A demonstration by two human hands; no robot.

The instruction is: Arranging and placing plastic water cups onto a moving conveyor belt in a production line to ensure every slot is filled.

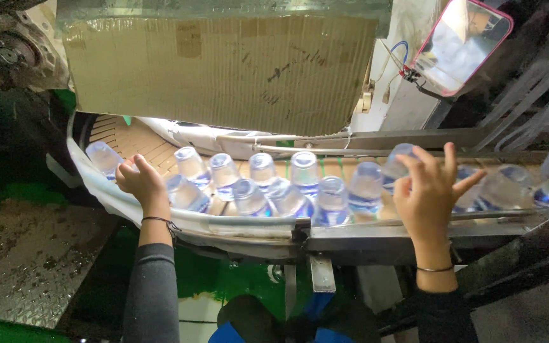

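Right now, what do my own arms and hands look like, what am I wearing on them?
Both hands are bare, no gloves. The left hand has a thin dark band with a small knot at the wrist, above a dark grey long sleeve. The right hand has a thin dark band too, above a darker sleeve.

Dim scene; backlit bottles (pixel 304 170) glow blue; glare on mirror (pixel 462 44); edges dark, warped.

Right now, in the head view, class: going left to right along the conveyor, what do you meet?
Lone clear bottle → left hand → cluster of clear bottles → right hand → more bottles at the far right.
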